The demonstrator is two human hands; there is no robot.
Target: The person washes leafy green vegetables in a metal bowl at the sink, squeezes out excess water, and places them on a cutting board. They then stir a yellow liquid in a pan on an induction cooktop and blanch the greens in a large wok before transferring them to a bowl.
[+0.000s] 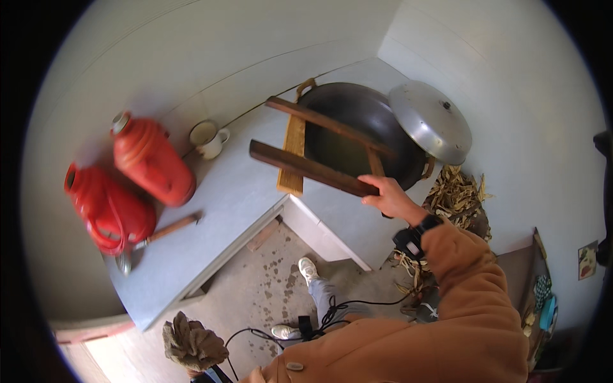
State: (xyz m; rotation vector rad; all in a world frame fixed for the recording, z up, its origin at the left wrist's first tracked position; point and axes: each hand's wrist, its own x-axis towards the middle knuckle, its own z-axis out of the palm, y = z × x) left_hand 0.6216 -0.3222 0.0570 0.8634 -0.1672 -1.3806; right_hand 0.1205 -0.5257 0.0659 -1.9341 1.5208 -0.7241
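Note:
My right hand [394, 198] is closed round the near bar of a dark wooden frame [310, 169]. Two long bars joined by a crosspiece make up the frame, which is held slanting over a large dark wok [357, 102]. A little greenish liquid shows in the bottom of the wok. Under the frame's left ends, a pale wooden board [293, 150] lies beside the wok rim. Low at the left, my left hand [193, 373] grips a crumpled grey-brown cloth [193, 342], which hides most of its fingers.
A domed metal lid [429, 121] leans on the wok's right side. On the grey counter [236, 191] are two red thermos flasks [153, 163], a white enamel mug [208, 139] and a wooden-handled utensil [169, 230]. Dry corn husks [461, 196] lie right. A black cable [255, 330] crosses my front.

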